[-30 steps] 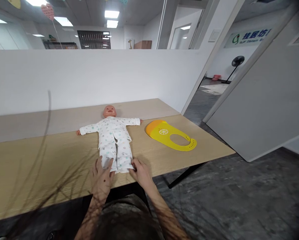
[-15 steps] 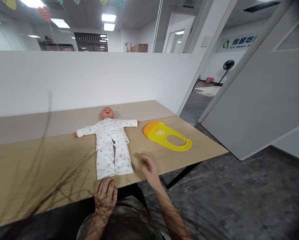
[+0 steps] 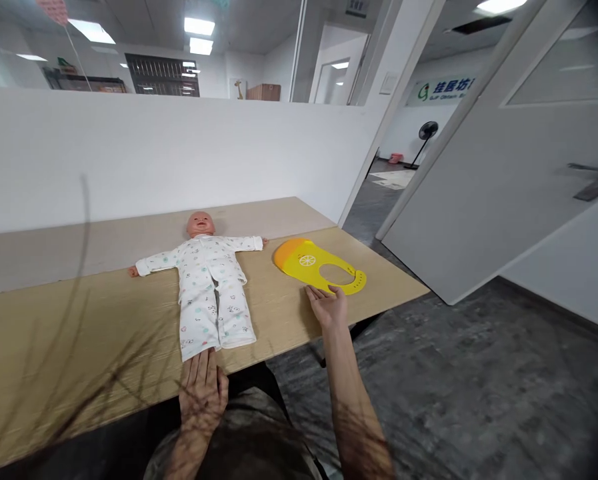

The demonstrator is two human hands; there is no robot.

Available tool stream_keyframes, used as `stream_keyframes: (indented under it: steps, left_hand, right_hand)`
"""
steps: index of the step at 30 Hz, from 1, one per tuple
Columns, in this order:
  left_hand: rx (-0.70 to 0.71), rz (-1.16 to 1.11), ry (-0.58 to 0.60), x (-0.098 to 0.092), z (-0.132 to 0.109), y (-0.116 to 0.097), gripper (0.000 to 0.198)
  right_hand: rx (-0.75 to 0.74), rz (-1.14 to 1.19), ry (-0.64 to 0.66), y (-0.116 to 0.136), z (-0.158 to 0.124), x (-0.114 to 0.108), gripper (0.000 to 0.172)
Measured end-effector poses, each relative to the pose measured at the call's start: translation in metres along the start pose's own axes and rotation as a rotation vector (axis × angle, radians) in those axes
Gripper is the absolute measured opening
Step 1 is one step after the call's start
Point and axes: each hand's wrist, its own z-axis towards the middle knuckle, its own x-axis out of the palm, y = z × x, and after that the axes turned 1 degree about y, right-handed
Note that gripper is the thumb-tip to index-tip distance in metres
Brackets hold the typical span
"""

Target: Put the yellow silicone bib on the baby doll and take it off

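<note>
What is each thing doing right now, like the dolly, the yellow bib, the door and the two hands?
Baby doll: on its back, arms spread, dressed.
Yellow bib: flat on the table.
Right hand: open, fingertips at the bib's edge.
Left hand: flat at the doll's feet.
Door: open.

You're working under bright, even light from the ceiling panels [image 3: 199, 27], which blow out to white. Shadows on the bench [image 3: 79, 333] are faint. Wide-angle distortion bends the edges, the corners darken, and blurred hair strands [image 3: 86, 267] cross the left side.
</note>
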Motion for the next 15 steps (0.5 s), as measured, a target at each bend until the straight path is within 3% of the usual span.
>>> stream_keyframes:
  steps: [7, 15]
  left_hand:
    - [0.074, 0.037, -0.268, 0.013, 0.006, -0.001, 0.075]
    - [0.152, 0.089, -0.252, 0.003, 0.009, -0.001, 0.086]
  right_hand:
    - [0.141, 0.069, -0.012, 0.016, -0.011, 0.010, 0.047]
    - [0.171, 0.198, 0.087, -0.005, -0.008, 0.024, 0.044]
